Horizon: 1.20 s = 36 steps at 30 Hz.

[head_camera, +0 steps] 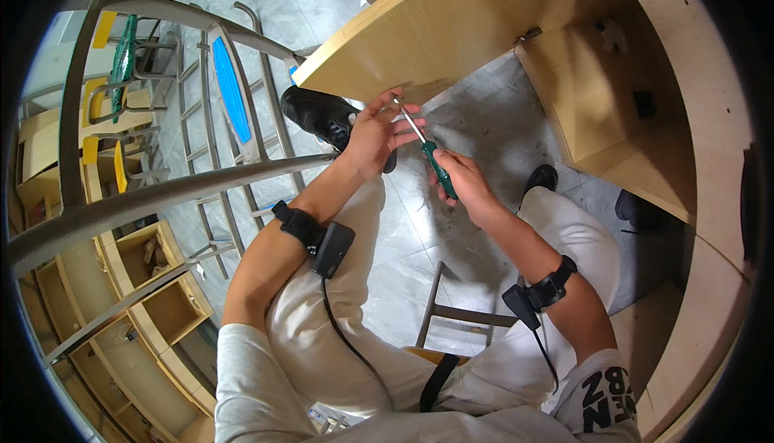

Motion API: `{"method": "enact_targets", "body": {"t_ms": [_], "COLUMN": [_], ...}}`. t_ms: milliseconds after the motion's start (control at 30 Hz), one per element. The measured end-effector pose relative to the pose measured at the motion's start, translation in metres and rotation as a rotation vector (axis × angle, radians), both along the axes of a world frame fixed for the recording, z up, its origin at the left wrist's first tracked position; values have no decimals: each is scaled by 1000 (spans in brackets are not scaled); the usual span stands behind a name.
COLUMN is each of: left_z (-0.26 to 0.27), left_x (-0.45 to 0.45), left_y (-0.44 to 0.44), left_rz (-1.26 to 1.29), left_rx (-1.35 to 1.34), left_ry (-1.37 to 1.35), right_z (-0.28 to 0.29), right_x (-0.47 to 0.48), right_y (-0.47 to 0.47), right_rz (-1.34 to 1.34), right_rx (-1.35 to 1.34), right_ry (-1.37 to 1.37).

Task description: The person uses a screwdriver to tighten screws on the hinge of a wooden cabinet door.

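Observation:
My right hand (462, 180) is closed around the green handle of a screwdriver (439, 168), its steel shaft slanting up and left. At the underside edge of a wooden cabinet door (435, 32), my left hand (384, 128) has its fingers spread round the shaft's tip. Something small may be pinched between that thumb and forefinger; it is too small to tell. A metal hinge (528, 35) joins the open door to the wooden cabinet (598, 86) on the right.
Metal frame tubes (181, 198) with a blue tread (231, 89) cross the left side. Beyond lie a ladder and wooden drawers (145, 249). A stool's metal leg frame (471, 314) stands between my legs. A black shoe (317, 116) is under the door's corner.

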<state>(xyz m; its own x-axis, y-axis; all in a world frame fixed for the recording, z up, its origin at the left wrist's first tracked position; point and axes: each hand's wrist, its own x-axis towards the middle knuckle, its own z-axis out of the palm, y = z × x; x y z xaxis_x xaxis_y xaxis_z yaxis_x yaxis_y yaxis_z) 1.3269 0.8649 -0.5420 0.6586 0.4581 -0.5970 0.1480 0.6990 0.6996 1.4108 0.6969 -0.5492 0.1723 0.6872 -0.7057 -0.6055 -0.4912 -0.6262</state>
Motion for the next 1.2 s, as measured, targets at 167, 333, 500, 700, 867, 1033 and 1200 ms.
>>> {"method": "enact_targets", "body": {"t_ms": [167,333,500,700,867,1033,1200], "left_z": [-7,-10,-21,-25,-25,-25,-24], "left_x": [-1,10,8,5,3,2,3], "left_y": [10,8,7,8,7,7,5], "left_rz": [98,178,164,130,135,131,123], "left_rx": [-44,-76,-44,-16,-23,-28,-16], "left_ry": [-55,-69,-8,-2,-20,-36,-31], "right_z": [12,3,-5,-5,-7,-5,-7], "right_x": [3,0,-4,-7,-9,-8,-9], "right_y": [7,11,15,16,18,18,18], "right_rz": [-5,-41,-48,-55,-43,-37,-30], "right_rx": [-10,13,-37,-8,-16,-32,-48], "right_ry": [9,30,11,8,22,26,15]}}
